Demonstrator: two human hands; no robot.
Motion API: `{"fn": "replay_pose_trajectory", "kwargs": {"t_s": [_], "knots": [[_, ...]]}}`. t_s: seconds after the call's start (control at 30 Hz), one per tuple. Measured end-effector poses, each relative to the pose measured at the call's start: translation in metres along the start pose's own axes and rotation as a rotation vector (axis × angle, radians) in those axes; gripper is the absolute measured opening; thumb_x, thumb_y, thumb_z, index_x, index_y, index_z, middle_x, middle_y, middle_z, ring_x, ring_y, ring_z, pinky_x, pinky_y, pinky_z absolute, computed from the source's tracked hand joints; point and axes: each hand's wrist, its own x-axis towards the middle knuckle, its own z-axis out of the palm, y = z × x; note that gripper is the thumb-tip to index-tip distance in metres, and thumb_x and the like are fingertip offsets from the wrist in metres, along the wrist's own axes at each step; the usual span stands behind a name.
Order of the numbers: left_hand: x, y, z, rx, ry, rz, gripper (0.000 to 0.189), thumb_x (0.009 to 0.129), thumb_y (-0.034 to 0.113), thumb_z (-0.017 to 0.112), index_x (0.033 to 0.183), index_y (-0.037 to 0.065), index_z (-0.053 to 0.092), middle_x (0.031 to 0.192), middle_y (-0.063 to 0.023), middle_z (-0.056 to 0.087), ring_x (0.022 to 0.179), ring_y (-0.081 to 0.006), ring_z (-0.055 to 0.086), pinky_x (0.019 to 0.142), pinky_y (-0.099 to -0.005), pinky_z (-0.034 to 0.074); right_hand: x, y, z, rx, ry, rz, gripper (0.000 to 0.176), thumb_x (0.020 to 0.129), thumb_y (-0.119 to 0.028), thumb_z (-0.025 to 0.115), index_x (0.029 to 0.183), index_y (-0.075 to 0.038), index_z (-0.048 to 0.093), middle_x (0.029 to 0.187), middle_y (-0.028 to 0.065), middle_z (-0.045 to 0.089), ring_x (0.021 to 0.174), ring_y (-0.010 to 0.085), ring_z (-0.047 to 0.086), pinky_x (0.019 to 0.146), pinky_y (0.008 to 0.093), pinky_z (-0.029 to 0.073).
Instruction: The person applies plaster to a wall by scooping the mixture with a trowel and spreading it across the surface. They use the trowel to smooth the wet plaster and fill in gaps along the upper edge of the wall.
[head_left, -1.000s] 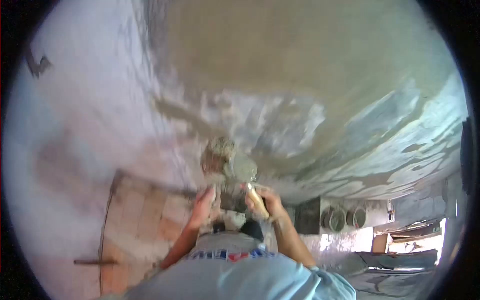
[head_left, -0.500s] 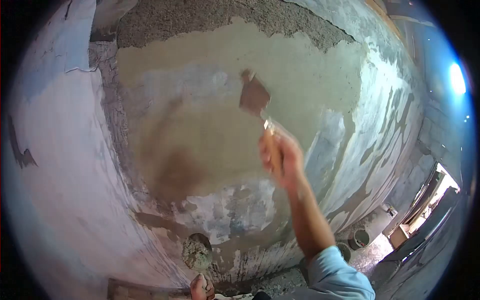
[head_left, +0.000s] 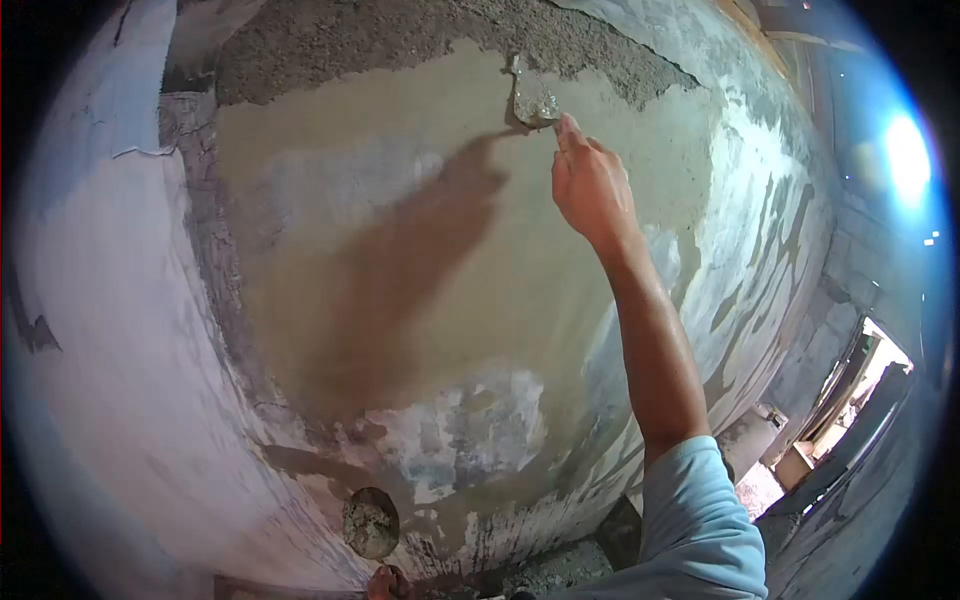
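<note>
High on the wall, my right hand (head_left: 592, 185) is wrapped round the handle of a trowel (head_left: 535, 104). Wet grey mortar clings to the trowel, whose blade lies against or close to the wall near the upper edge of the smooth plaster (head_left: 450, 290). Its exact contact cannot be made out. At the bottom, my left hand (head_left: 388, 583) is closed just below a round tool or pan (head_left: 370, 523) with mortar on it; the handle is mostly hidden in the fingers.
Rough, darker render (head_left: 350, 45) runs along the top of the wall. A pale wall (head_left: 110, 330) curves off at the left. At the lower right are a grey cylindrical container (head_left: 750, 440) and a bright opening (head_left: 865, 390).
My right hand has moved up with the trowel, which now shows mortar on its blade. The left hand and the round holder sit slightly lower and further left in view.
</note>
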Motion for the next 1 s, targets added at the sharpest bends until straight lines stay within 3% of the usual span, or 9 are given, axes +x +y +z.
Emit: {"fn": "replay_pose_trajectory", "kwargs": {"t_s": [0.13,0.23,0.37,0.47,0.6,0.7,0.83,0.9,1.0], "knots": [[0.002,0.0,0.007,-0.064,-0.024,0.055,0.039,0.109,0.035,0.048,0.075,0.018,0.041,0.059,0.0047,0.031,0.042,-0.0089,0.021,0.037,-0.0295,0.022,-0.022,0.005,-0.018,0.076,-0.084,-0.015,0.047,0.095,-0.016,0.058,0.141,-0.005,0.056,0.102,0.0226,0.069,0.092,0.0451,0.068,0.081,0.0546,0.054],[-0.008,0.032,0.028,-0.079,-0.005,-0.092,0.038,0.109,0.039,0.052,0.079,0.018,0.044,0.06,0.0048,0.031,0.041,-0.0091,0.02,0.036,-0.0297,0.022,-0.021,0.008,-0.026,0.074,-0.001,-0.061,0.048,0.095,-0.016,0.059,0.142,-0.007,0.056,0.104,0.0218,0.069,0.092,0.046,0.068,0.082,0.0544,0.054],[0.014,-0.019,-0.007,-0.149,-0.042,-0.089,0.037,0.109,0.04,0.052,0.08,0.018,0.045,0.06,0.0047,0.03,0.041,-0.0093,0.02,0.036,-0.0298,0.022,0.006,0.002,-0.031,-0.017,0.012,-0.044,0.048,0.095,-0.016,0.059,0.142,-0.009,0.057,0.098,0.0215,0.07,0.093,0.0462,0.068,0.084,0.0542,0.054],[0.02,-0.035,-0.017,-0.208,-0.008,-0.11,0.039,0.109,0.041,0.052,0.078,0.018,0.043,0.059,0.0043,0.03,0.04,-0.0093,0.019,0.036,-0.0299,0.02,0.011,0.014,-0.023,-0.034,-0.043,0.06,0.047,0.096,-0.017,0.059,0.142,-0.008,0.059,0.117,0.0246,0.069,0.106,0.0441,0.066,0.09,0.0494,0.054],[0.008,-0.034,-0.01,-0.159,0.08,-0.067,0.04,0.109,0.04,0.051,0.076,0.019,0.041,0.058,0.0042,0.029,0.04,-0.0095,0.018,0.036,-0.0305,0.019,0.004,0.034,-0.015,0.023,0.021,0.164,0.045,0.097,-0.024,0.053,0.138,-0.008,0.063,0.113,0.0269,0.069,0.104,0.0462,0.066,0.091,0.0491,0.054],[0.004,-0.024,-0.008,-0.124,0.086,-0.088,0.041,0.109,0.041,0.051,0.076,0.019,0.04,0.058,0.0046,0.029,0.041,-0.0092,0.019,0.037,-0.0305,0.02,0.008,0.026,0.001,0.143,0.147,-0.014,0.044,0.097,-0.023,0.054,0.137,-0.006,0.062,0.11,0.0263,0.07,0.102,0.0471,0.066,0.091,0.0495,0.054],[0.016,-0.034,-0.028,0.144,0.034,0.074,0.041,0.108,0.044,0.051,0.077,0.02,0.042,0.059,0.0057,0.03,0.043,-0.0075,0.023,0.038,-0.0293,0.022,0.013,-0.04,0.007,0.272,0.086,0.17,0.041,0.096,-0.02,0.057,0.133,-0.005,0.063,0.099,0.0268,0.07,0.095,0.0477,0.067,0.086,0.0516,0.055],[0.016,-0.026,-0.023,0.041,0.063,-0.003,0.04,0.108,0.045,0.052,0.077,0.02,0.045,0.058,0.0058,0.031,0.043,-0.0075,0.025,0.038,-0.0285,0.022,0.015,-0.047,0.014,0.234,0.1,0.093,0.037,0.093,-0.014,0.06,0.129,-0.004,0.063,0.085,0.0251,0.071,0.085,0.0477,0.069,0.078,0.056,0.056],[0.013,0.018,0.013,-0.124,0.056,-0.202,0.034,0.107,0.043,0.052,0.091,0.014,0.051,0.06,0.0024,0.035,0.041,-0.0094,0.028,0.035,-0.0298,0.024,0.015,-0.057,0.009,0.149,0.0,0.096,0.042,0.095,-0.014,0.059,0.137,-0.009,0.058,0.094,0.0238,0.072,0.088,0.048,0.069,0.08,0.0558,0.057]]}}
